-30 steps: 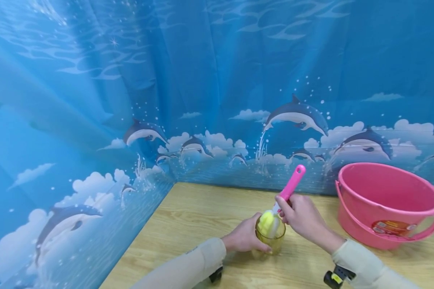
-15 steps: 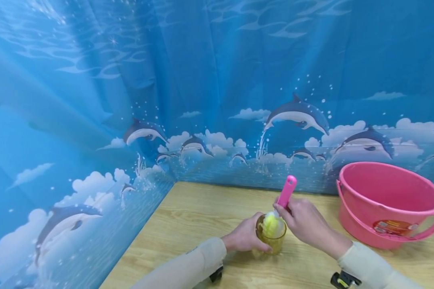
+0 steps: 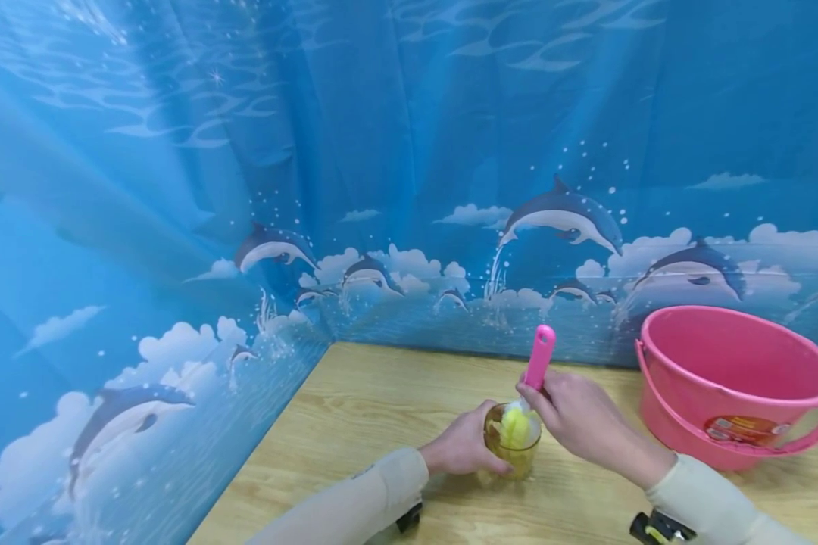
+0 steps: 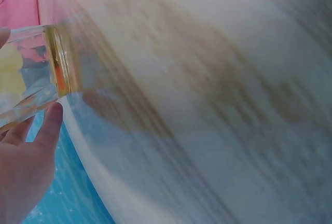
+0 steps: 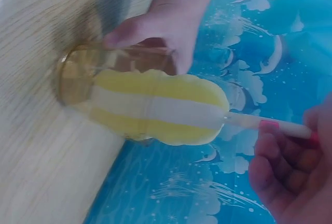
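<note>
An amber glass cup [image 3: 518, 458] stands upright on the wooden table, and my left hand [image 3: 465, 445] grips it from the left, thumb in front. In the left wrist view the cup's thick base [image 4: 63, 60] shows beside the fingers. My right hand [image 3: 579, 412] pinches a bottle brush by its pink handle [image 3: 540, 357]. The brush's yellow and white sponge head [image 5: 166, 107] is partly inside the cup, with its upper end above the rim in the right wrist view. The handle leans slightly to the right.
A pink bucket [image 3: 675, 424] with its carrying handle hanging down stands on the right of the table [image 3: 382, 386]. A blue curtain [image 3: 409, 151] printed with dolphins hangs behind and along the left side.
My right hand has lowered the brush deeper into the cup, and its handle has become more upright. Over the last half second it has moved only slightly. The left hand keeps its place.
</note>
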Demonstrator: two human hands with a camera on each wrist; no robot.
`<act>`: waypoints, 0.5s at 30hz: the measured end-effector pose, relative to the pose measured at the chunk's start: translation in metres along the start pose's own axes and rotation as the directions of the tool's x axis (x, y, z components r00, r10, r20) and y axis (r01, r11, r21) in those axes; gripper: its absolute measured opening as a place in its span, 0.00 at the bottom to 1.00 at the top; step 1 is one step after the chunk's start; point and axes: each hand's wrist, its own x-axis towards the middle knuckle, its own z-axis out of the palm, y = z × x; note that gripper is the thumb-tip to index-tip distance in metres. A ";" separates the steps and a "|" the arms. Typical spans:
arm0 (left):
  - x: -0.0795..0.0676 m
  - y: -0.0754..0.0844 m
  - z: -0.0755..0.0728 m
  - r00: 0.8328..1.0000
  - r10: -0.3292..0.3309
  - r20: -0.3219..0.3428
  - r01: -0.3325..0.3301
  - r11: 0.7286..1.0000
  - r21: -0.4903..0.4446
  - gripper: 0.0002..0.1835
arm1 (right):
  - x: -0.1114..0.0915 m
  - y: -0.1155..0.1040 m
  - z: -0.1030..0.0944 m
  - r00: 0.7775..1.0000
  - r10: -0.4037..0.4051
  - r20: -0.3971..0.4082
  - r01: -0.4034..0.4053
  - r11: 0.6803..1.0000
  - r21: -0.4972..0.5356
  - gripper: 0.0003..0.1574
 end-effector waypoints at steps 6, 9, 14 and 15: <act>0.000 0.002 -0.001 1.000 -0.013 -0.004 0.013 1.000 0.006 0.44 | 0.004 -0.004 -0.008 1.000 0.014 0.013 -0.014 1.000 0.025 0.18; -0.001 0.002 0.000 1.000 -0.014 -0.005 0.015 1.000 0.005 0.43 | 0.006 -0.004 -0.008 0.999 0.028 0.042 -0.029 0.999 0.028 0.19; -0.001 0.001 0.001 1.000 0.007 -0.006 -0.007 1.000 -0.005 0.42 | 0.007 0.000 -0.002 0.996 0.050 0.074 -0.051 0.999 0.018 0.17; 0.000 0.001 0.001 1.000 0.011 -0.005 -0.011 1.000 -0.010 0.42 | 0.007 0.000 -0.001 0.996 0.052 0.075 -0.054 0.998 0.020 0.16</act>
